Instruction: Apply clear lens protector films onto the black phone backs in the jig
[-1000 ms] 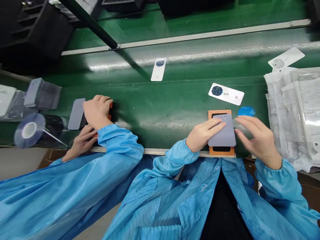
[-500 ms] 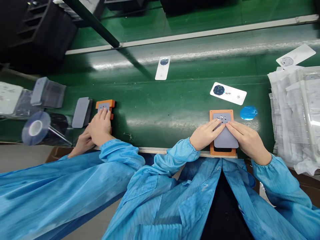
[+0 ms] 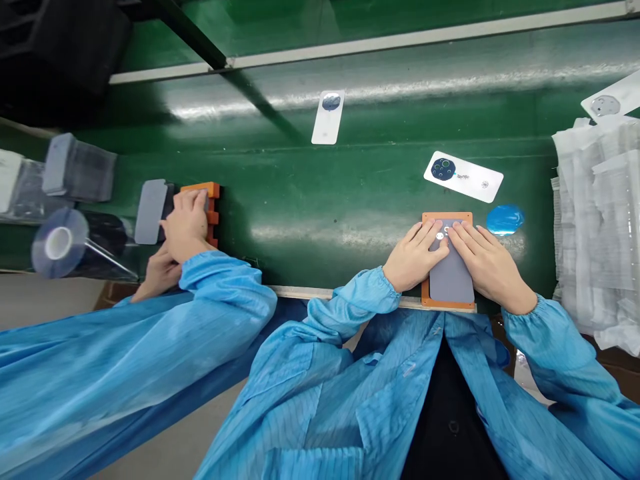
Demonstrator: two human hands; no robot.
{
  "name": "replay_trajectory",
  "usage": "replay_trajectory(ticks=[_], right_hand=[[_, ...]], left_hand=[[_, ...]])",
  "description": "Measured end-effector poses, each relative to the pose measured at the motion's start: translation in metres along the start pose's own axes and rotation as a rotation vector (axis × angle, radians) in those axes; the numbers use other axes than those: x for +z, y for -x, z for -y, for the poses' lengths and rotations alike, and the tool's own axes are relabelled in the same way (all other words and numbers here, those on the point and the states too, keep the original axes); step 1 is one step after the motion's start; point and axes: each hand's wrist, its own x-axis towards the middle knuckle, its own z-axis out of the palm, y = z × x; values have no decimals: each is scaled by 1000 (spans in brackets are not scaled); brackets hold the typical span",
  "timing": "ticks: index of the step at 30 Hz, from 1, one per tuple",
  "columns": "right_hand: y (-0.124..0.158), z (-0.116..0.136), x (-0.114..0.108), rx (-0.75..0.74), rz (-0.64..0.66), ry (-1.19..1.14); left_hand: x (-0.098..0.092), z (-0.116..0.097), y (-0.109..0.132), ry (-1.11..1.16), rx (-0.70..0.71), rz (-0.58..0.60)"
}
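A grey phone back panel (image 3: pixel 451 280) lies in an orange fixture (image 3: pixel 449 304) at the near edge of the bench. My left hand (image 3: pixel 413 257) rests on the panel's upper left part, fingers stretched out flat. From the other side my right hand (image 3: pixel 493 267) lies over its upper right, fingers also extended. Small holes in the panel show between the fingertips; the fingers cover the rest of its top end. Beyond the fixture are a white phone back panel (image 3: pixel 470 185) with a dark round camera area and a round blue film piece (image 3: pixel 505 219).
Left, a co-worker's hands (image 3: pixel 185 227) work at another orange fixture (image 3: pixel 213 217), beside grey panels (image 3: pixel 151 212) and a film roll (image 3: pixel 59 243). A second white panel (image 3: pixel 325 127) lies farther back. Stacked translucent sleeves (image 3: pixel 595 233) stand right. A metal rail (image 3: pixel 380 45) crosses the back.
The grey panel has moved up into the orange fixture, covering the dark gap at its lower end. My fingers have flattened and spread over the panel's top. The view has shifted slightly.
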Motion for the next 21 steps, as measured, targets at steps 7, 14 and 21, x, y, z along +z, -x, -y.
replay_trajectory(ticks=[7, 14, 21], right_hand=[[7, 9, -4, 27, 51, -14], [25, 20, -9, 59, 44, -129], [26, 21, -5, 70, 45, -154]], left_hand=[[-3, -10, 12, 91, -31, 42], [-6, -19, 26, 199, -62, 61], [-14, -20, 21, 236, -74, 132]])
